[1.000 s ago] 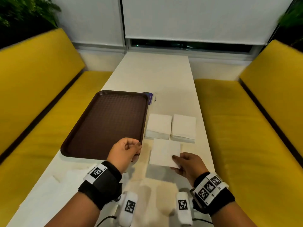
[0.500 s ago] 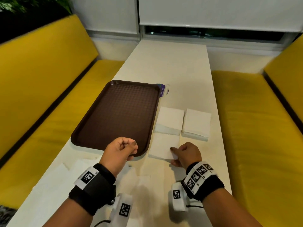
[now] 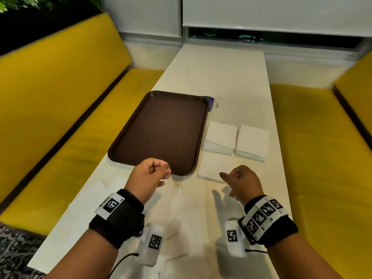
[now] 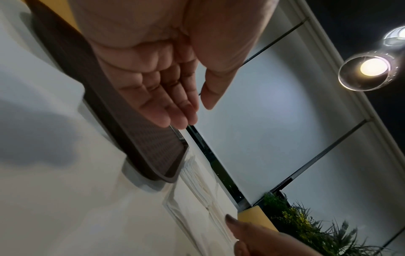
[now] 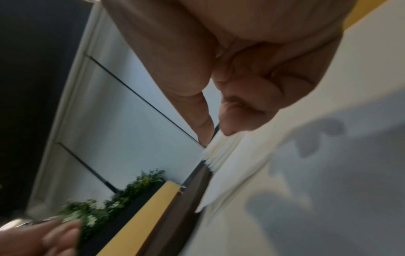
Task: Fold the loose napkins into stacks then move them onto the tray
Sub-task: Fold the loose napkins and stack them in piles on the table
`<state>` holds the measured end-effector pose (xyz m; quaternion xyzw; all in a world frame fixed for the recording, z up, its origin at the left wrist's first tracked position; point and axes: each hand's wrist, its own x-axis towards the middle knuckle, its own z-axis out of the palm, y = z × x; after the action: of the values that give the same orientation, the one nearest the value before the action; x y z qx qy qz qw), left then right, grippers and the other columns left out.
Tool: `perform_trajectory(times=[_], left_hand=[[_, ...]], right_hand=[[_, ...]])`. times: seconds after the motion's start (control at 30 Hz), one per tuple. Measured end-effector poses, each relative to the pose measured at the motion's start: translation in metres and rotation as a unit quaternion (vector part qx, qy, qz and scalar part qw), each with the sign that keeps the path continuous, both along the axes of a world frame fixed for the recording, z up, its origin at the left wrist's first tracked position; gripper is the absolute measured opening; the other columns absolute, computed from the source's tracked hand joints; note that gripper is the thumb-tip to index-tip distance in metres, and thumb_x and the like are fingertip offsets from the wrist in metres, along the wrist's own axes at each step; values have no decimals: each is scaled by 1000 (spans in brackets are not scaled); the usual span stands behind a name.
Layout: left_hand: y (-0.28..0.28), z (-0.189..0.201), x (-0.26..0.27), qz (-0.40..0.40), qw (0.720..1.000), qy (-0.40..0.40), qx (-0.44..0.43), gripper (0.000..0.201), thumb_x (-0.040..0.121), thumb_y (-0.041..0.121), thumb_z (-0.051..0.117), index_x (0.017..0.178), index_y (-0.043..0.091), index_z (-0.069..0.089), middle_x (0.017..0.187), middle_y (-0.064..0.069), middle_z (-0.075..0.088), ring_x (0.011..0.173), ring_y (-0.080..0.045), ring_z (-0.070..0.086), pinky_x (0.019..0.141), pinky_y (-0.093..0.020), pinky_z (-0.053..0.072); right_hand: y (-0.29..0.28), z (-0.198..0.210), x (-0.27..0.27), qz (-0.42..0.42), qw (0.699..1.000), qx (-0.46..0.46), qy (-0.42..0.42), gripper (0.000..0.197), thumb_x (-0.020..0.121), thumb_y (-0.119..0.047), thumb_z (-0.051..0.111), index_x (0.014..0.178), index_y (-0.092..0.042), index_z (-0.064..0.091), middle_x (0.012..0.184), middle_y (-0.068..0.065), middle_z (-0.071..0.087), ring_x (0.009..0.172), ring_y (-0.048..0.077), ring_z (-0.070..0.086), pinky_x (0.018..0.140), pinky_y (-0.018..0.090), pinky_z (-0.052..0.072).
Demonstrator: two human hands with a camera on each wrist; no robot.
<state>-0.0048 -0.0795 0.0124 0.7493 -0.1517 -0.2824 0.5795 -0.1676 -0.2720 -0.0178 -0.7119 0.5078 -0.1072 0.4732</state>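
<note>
A folded napkin lies on the table, right of the tray, with two stacks just beyond. The right hand hovers above it, loosely curled, holding nothing; the left hand is relaxed, fingers straight in its wrist view. Yellow benches flank the table. Only the wrist views show a ceiling lamp.

Two white napkin stacks and a folded napkin lie beside the brown tray.

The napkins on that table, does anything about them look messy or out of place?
Mostly tidy: two neat stacks sit beside the empty brown tray. One folded napkin lies alone nearer the person, and unfolded sheets lie spread flat near the table's near edge.
</note>
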Motion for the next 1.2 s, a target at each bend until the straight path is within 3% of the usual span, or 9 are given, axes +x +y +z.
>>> perform_trajectory(times=[0.2,0.4,0.5,0.6,0.7,0.83,0.93,1.07,1.2], left_hand=[[46,-7,14,-12,997,-43,65,9,94,22,61,91,15,64,89,-4,73,85,-17,69,70,-29,53],[96,-23,30,-75,970,-151,174,5,88,22,68,87,19,64,86,3,68,77,-14,63,69,-23,47],[115,-33,29,-121,944,-198,233,10,88,26,68,86,19,61,86,8,64,76,-11,57,71,-21,40],[130,-44,25,-178,918,-247,255,14,89,31,67,88,24,54,88,10,53,81,-9,52,74,-19,38],[138,-52,26,-214,907,-268,244,21,88,38,66,91,26,49,92,9,47,85,-10,49,79,-20,39],[135,-58,26,-255,883,-298,258,31,86,49,63,102,24,54,99,7,48,98,-16,52,87,-28,44],[129,-56,25,-270,872,-307,268,32,87,52,60,101,25,52,101,6,48,100,-18,50,86,-34,45],[117,-48,23,-291,865,-303,273,29,90,50,56,99,23,48,99,5,46,101,-21,48,83,-35,43],[108,-46,21,-303,868,-320,227,28,96,40,52,113,19,57,109,-1,54,106,-22,50,88,-34,44]], right_hand=[[64,14,0,123,992,17,-2,28,86,-32,72,80,-7,61,62,3,62,48,15,59,51,25,39],[127,6,14,189,981,29,35,20,88,-30,70,83,-11,63,73,2,71,53,12,65,46,15,41],[151,0,23,217,972,-36,77,16,86,-34,70,87,-21,61,78,-2,68,64,11,64,56,19,47],[173,-3,32,252,955,-105,118,17,86,-36,70,92,-26,57,77,-8,63,70,4,56,59,15,39],[191,-7,41,251,952,-106,142,19,86,-35,70,94,-26,55,76,-9,60,68,3,52,57,14,34],[206,-10,48,219,955,-113,166,21,85,-32,69,99,-24,54,88,-5,60,76,13,54,58,20,34],[211,-9,50,200,957,-114,177,24,84,-31,70,100,-24,54,91,-3,59,78,14,55,61,22,34],[215,-8,49,168,962,-114,181,27,82,-31,72,101,-22,55,87,-4,59,78,15,55,63,24,37],[218,-8,48,144,969,-110,169,30,80,-32,75,99,-22,54,85,-5,59,77,14,56,66,24,40]])
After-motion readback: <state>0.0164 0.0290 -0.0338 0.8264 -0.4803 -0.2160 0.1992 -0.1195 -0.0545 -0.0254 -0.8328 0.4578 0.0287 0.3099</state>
